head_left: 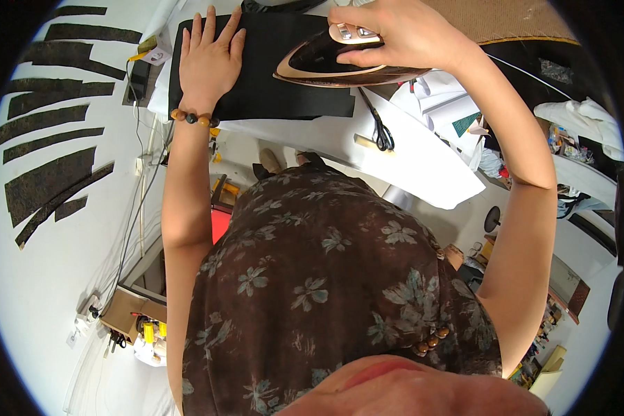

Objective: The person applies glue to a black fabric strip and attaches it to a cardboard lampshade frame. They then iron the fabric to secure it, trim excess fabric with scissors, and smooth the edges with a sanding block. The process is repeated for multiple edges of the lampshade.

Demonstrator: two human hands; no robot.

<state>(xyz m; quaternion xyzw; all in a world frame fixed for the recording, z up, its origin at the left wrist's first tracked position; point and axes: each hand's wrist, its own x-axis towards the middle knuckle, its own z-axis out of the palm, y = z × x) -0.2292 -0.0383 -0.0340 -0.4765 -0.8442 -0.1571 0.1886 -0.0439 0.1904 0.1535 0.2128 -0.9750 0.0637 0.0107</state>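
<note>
My left hand (211, 66) lies flat, fingers spread, on the left part of a black piece of fabric (277, 104). Around the handle of a clothes iron (312, 64) my right hand (388, 38) is wrapped. The iron is dark with a copper-coloured rim, and its tip points left over the right part of the black fabric. Whether its soleplate touches the fabric cannot be made out. Black-handled scissors (381, 135) lie just right of the fabric, their blades toward the iron.
White paper or cloth (430, 166) covers the table's near edge. A phone (139, 80) and cables sit at the left. Several dark fabric strips (48, 184) hang on the white wall. Papers (440, 104) are heaped at the right, with brown material (513, 17) behind.
</note>
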